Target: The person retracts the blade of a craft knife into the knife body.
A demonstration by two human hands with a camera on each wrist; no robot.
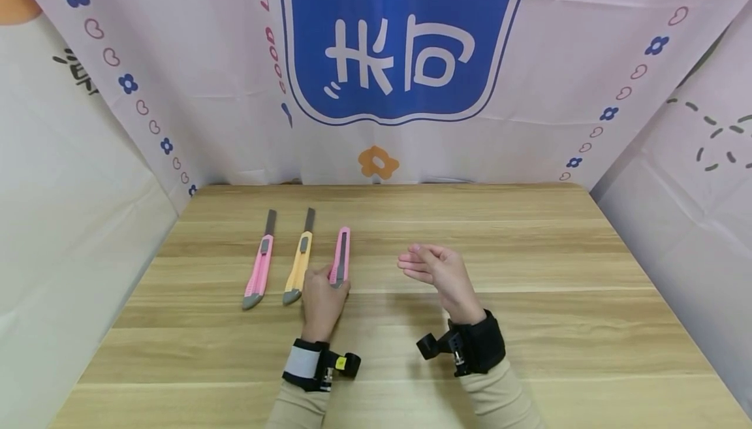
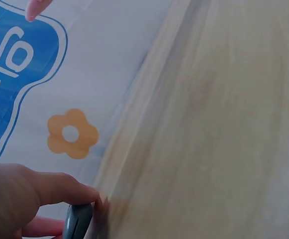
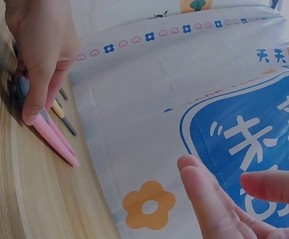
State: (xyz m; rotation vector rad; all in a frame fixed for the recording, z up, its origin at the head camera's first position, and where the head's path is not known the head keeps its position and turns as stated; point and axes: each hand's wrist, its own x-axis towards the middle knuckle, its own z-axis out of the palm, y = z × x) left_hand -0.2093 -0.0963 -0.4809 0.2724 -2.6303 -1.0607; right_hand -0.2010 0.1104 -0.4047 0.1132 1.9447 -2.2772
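At the right of a row of knives, my left hand (image 1: 322, 303) grips a pink utility knife (image 1: 347, 246) near its grey end, with thumb and fingers on either side. No blade sticks out of this knife's far tip. In the left wrist view its dark grey end (image 2: 78, 221) shows under the thumb. Just left of that hand lies a yellow utility knife (image 1: 298, 266) with its blade out. Further left is another pink utility knife (image 1: 259, 272), blade also out. My right hand (image 1: 442, 277) hovers over the table to the right, empty, thumb and fingers extended and apart.
The wood-grain table (image 1: 529, 239) runs back to a printed white cloth (image 1: 235, 76) with a blue emblem. White cloth sheets (image 1: 64, 220) also hang along the left and right sides. Each wrist wears a black strap with a small camera.
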